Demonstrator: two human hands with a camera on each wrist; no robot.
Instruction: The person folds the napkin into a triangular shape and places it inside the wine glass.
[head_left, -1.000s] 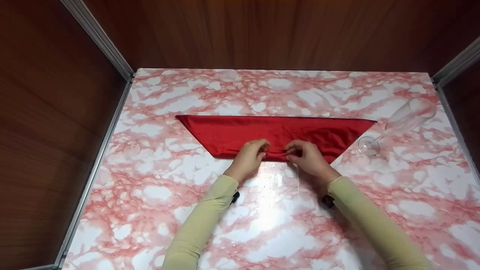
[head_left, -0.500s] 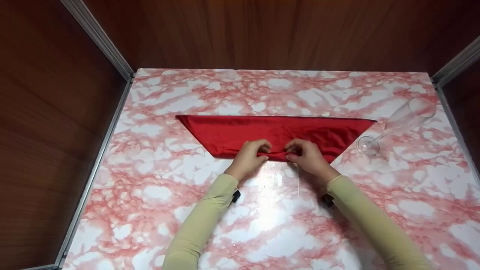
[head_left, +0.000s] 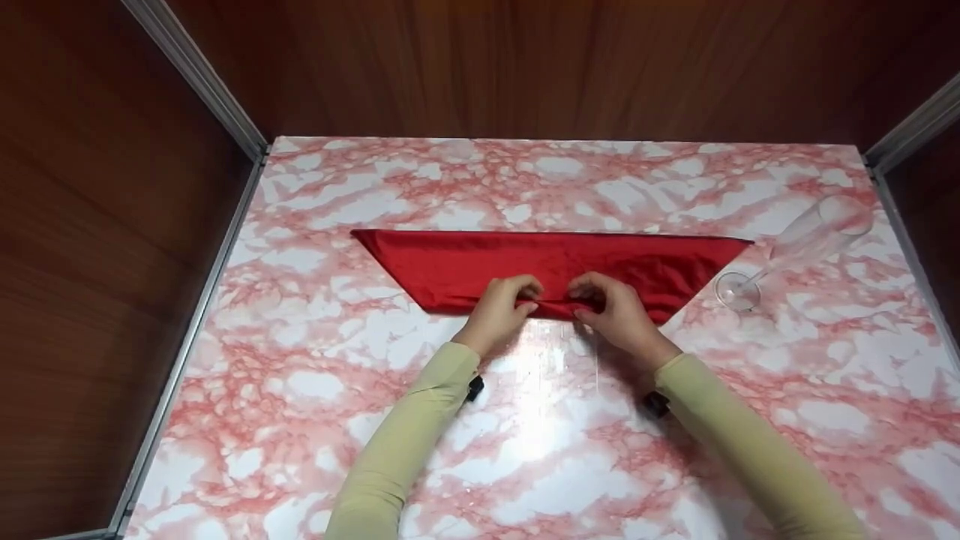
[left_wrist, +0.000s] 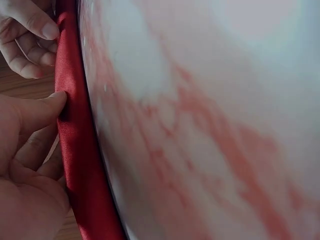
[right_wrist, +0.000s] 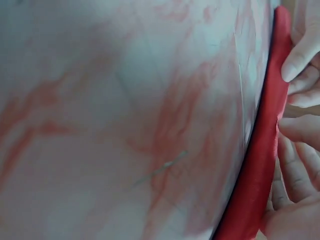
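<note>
A shiny red cloth (head_left: 465,262) lies on the table in a long trapezoid, wide side away from me, with a dark line along its far edge. My left hand (head_left: 495,311) pinches the near edge left of its middle, thumb in front and fingers curled over the top. A short gap to the right, my right hand (head_left: 619,311) pinches the same edge in a like way. Between the hands the edge is turned up into a narrow roll. In the left wrist view the roll (left_wrist: 82,150) shows as a smooth red band, with the left thumb (left_wrist: 57,102) pressed on it.
A clear stemmed glass (head_left: 814,232) lies on its side at the right, its round foot (head_left: 739,291) close to the cloth's right end. Dark wood panels (head_left: 525,67) with metal rails wall in the red-and-white marbled table (head_left: 315,442) at the back and both sides.
Both hands have stayed almost in place while the fingers work at the rolled edge. The near edge between them has shifted slightly away from me, and the left wrist a little forward.
</note>
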